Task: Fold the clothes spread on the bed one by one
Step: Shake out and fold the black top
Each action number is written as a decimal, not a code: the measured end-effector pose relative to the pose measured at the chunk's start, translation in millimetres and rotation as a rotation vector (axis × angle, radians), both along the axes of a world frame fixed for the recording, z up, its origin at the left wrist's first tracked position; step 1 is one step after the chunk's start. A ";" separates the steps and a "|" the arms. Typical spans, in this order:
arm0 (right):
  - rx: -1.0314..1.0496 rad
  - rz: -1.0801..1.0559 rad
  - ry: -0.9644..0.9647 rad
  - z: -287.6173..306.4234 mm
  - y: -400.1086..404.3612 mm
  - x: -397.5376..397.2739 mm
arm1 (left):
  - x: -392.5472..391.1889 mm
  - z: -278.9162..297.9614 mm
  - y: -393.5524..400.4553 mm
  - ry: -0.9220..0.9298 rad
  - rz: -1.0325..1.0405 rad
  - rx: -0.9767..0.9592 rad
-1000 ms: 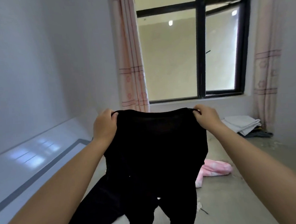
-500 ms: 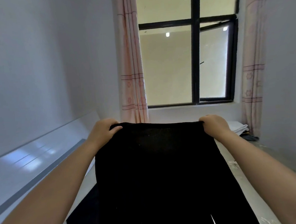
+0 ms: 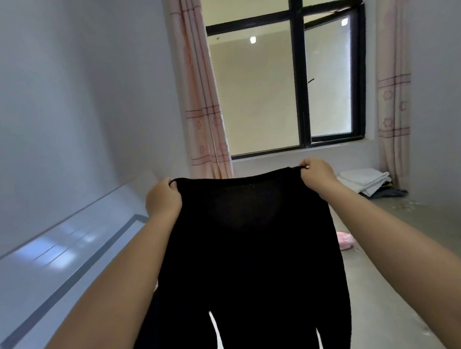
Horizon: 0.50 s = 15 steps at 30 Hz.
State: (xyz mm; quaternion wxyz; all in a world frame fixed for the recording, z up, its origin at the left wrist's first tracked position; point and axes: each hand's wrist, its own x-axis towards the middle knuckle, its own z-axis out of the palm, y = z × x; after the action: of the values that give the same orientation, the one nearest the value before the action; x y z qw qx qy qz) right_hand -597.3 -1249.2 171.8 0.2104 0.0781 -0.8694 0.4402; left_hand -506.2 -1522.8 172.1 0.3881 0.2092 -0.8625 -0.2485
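Note:
A black long-sleeved top (image 3: 250, 254) hangs in front of me, held up by its shoulders. My left hand (image 3: 163, 199) grips the left shoulder of the top and my right hand (image 3: 315, 174) pinches the right shoulder. The body and sleeves hang down past the bottom of the view. The grey bed surface (image 3: 390, 245) lies beneath and to the right. A pink garment (image 3: 345, 240) peeks out from behind the top's right edge.
A white glossy headboard panel (image 3: 40, 261) with a dark stripe runs along the left wall. Folded white cloth (image 3: 364, 179) over a dark piece sits at the far right corner. A black-framed window (image 3: 299, 83) with pink curtains is straight ahead.
The black top has been shaken and held up again; the hands drew slightly closer together, the sleeves now hang free, and the pink garment is back in view.

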 end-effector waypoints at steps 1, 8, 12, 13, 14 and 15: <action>0.014 0.002 0.038 2.8 0.4 -0.5 | -1.6 3.9 3.0 0.055 -0.009 0.063; 0.123 0.064 0.298 1.6 4.8 12.9 | 9.2 -3.5 5.9 0.397 -0.168 0.079; 0.215 0.056 0.338 -28.9 16.5 28.1 | 31.8 -39.6 -11.7 0.264 -0.241 -0.117; 0.232 0.052 0.336 -39.1 20.7 32.5 | 37.1 -49.4 -16.3 0.214 -0.244 -0.176; 0.249 0.051 0.344 -48.9 24.8 36.9 | 41.9 -59.1 -19.8 0.165 -0.242 -0.241; 0.266 0.049 0.362 -57.9 28.7 41.2 | 46.0 -69.1 -22.6 0.124 -0.235 -0.309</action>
State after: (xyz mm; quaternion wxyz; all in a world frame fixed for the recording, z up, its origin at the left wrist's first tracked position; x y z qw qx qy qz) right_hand -556.1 -1220.5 113.9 0.3400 0.2043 -0.8657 0.3054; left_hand -460.2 -1545.4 103.0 0.4362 0.0294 -0.8834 -0.1690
